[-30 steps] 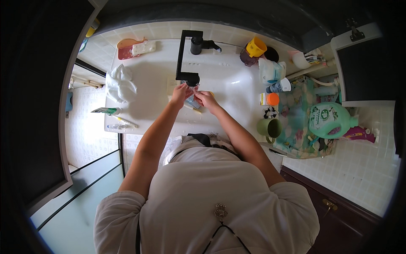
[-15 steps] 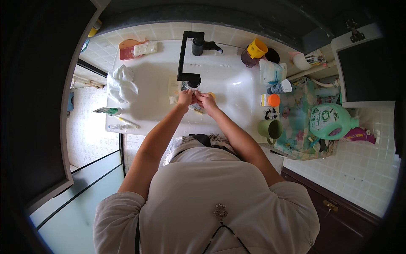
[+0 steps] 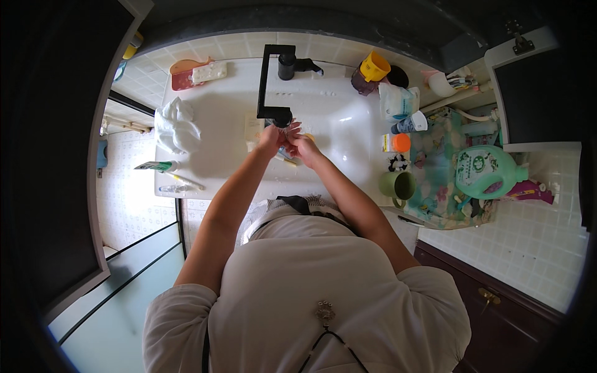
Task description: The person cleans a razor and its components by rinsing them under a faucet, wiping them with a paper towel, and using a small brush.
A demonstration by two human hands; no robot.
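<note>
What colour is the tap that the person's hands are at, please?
The tap is black, as the head view shows best.

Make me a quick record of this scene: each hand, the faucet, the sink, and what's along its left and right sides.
Left hand: at the spout, close to the right hand
Right hand: beside the left
Held: too small to tell
Faucet: black, spout above the hands
Sink: white
Left side: crumpled white cloth
Right side: green mug, orange-capped container
</note>
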